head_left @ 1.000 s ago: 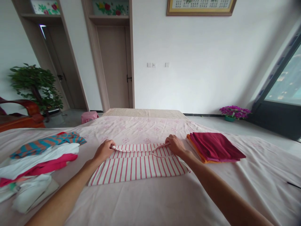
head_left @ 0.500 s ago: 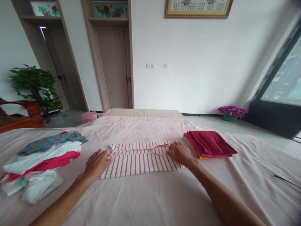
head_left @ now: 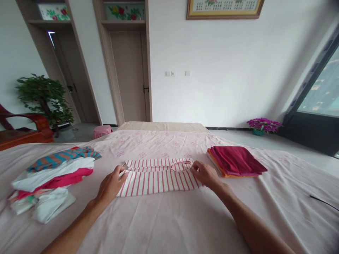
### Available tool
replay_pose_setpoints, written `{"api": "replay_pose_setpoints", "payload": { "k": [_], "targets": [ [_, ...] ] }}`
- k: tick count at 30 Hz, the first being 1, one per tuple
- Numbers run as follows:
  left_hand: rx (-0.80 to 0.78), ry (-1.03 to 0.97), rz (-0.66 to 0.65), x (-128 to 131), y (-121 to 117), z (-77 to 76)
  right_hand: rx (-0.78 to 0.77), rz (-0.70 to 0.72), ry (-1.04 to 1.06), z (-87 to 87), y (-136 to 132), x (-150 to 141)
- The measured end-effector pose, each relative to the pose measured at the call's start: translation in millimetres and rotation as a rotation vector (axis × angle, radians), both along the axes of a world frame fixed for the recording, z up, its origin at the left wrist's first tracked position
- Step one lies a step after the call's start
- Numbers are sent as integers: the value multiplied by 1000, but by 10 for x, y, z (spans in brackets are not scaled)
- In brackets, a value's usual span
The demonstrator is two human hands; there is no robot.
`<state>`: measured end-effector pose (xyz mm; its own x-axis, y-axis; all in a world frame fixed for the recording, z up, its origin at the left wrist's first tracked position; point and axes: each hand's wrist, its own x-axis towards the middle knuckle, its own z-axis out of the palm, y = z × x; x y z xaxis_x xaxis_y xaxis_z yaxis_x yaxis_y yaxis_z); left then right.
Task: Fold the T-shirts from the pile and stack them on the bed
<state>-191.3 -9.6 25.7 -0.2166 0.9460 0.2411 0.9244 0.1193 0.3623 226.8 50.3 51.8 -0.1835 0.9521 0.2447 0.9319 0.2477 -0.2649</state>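
A white shirt with red stripes lies folded into a long strip in front of me, its round neckline showing near the right end. My left hand is closed, pinching the shirt's left end. At the neckline end, my right hand is closed on the fabric with bent fingers. The part of the cloth inside each pinch is hidden by the fingers. Just beyond my right hand sits a neat stack of folded clothes, dark red on top with purple and orange below.
A loose heap of clothes, white, pink and blue-orange striped, lies at the left. Everything rests on a pale pink bedsheet. A thin black cable lies at the right. Beyond stand a pink stool and purple flowers.
The near edge of the striped shirt has lifted and shifted slightly away from me. My left fingers have closed more tightly on its end. The view has turned slightly left.
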Motion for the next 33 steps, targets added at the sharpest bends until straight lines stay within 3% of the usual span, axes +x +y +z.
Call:
{"api": "replay_pose_setpoints", "payload": {
  "k": [7, 14, 17, 20, 24, 26, 28, 30, 33],
  "targets": [
    [-41, 10, 34, -21, -19, -2, -104, 43, 173, -179, 59, 16],
    [-41, -48, -8, -143, -1, -79, -235, 193, 421, -226, 124, 187],
    [-101, 29, -7, -129, -27, -97, -294, 176, 323, -186, 96, 245],
    [-2, 182, -22, -81, -77, -79, -283, 101, 97, -66, 22, 237],
    [242, 311, -274, 18, -104, -72, -73, -15, -119, 113, -148, 37],
    [253, 312, -427, 73, -92, -122, 43, 97, -141, 121, -234, -112],
    [181, 324, -508, 110, -80, -209, 89, 299, -153, 46, -297, -238],
    [80, 335, -512, 118, -74, -303, 59, 450, -186, -82, -328, -311],
    [21, 327, -481, 81, -58, -388, -13, 509, -235, -240, -324, -326]
  ]
}}
